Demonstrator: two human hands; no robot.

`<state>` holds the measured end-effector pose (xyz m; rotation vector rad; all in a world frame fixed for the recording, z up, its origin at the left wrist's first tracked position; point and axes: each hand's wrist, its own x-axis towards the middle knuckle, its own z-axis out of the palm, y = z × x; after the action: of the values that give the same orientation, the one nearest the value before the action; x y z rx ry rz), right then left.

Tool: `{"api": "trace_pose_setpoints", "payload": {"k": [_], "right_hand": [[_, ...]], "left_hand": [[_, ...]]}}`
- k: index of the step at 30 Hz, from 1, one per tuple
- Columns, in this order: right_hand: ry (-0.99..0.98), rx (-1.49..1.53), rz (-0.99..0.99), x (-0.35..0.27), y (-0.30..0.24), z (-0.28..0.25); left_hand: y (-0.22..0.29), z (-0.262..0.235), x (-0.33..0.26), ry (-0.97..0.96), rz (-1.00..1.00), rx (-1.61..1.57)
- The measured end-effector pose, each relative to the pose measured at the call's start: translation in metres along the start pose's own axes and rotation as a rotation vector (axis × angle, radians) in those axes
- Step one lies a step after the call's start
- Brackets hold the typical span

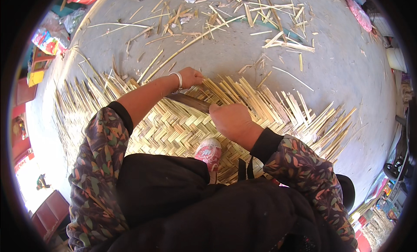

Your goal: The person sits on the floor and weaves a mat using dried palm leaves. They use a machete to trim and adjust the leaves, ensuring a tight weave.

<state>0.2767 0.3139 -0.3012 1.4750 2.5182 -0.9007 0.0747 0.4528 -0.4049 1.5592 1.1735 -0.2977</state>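
Under me lies a mat [173, 130] woven from split cane or reed strips in a zigzag pattern, its loose strip ends [278, 106] fanning out along the far edge. My right hand [234, 125] is closed around one end of a dark, flat, wooden-looking bar [190, 101] that lies slanted low across the weave. The bar's other end reaches below my left wrist. At the mat's far edge my left hand [190, 78] is closed, its fingertips pinched at the strip ends. I cannot see clearly how many strips they hold. A bracelet circles that wrist.
My patterned shoe [208, 151] rests on the mat. Loose strips and scraps [282, 39] litter the grey floor [347, 56] beyond it. Plastic bags [50, 34] and reddish furniture [50, 213] stand at the left. A pink bag [359, 13] and a pale bucket [396, 60] are at the right.
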Motion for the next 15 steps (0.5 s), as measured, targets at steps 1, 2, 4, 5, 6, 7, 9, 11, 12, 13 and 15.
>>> {"api": "trace_pose_setpoints", "payload": {"k": [1,2,4,5,6,7,9,11,12,13,15], "right_hand": [[0.003,0.001,0.007,0.0,0.0,0.002],[0.01,0.003,0.012,0.001,0.0,0.004],[0.011,0.016,0.033,0.002,0.0,0.01],[0.005,0.028,0.049,0.002,0.001,0.013],[0.008,0.04,0.059,0.003,0.001,0.017],[0.013,0.051,0.064,0.003,0.001,0.02],[0.028,0.066,0.068,-0.001,0.003,0.027],[0.018,0.084,0.088,-0.001,0.005,0.033],[0.009,0.089,0.104,0.0,0.006,0.035],[0.017,0.083,0.103,0.001,0.007,0.038],[0.025,0.076,0.111,0.001,0.009,0.043]], "left_hand": [[0.001,0.001,-0.003,0.034,0.031,0.028],[0.002,0.003,-0.007,0.074,0.066,0.069],[0.004,0.005,-0.014,0.128,0.082,0.061],[0.004,0.007,-0.018,0.159,0.09,0.063],[0.003,0.008,-0.022,0.164,0.103,0.053],[0.001,0.009,-0.024,0.17,0.117,0.046],[-0.006,0.014,-0.026,0.198,0.123,0.047],[-0.015,0.019,-0.025,0.251,0.195,0.039],[-0.017,0.02,-0.024,0.288,0.262,0.291],[-0.017,0.02,-0.025,0.32,0.412,0.521],[-0.005,0.007,-0.027,0.338,0.319,0.461]]}}
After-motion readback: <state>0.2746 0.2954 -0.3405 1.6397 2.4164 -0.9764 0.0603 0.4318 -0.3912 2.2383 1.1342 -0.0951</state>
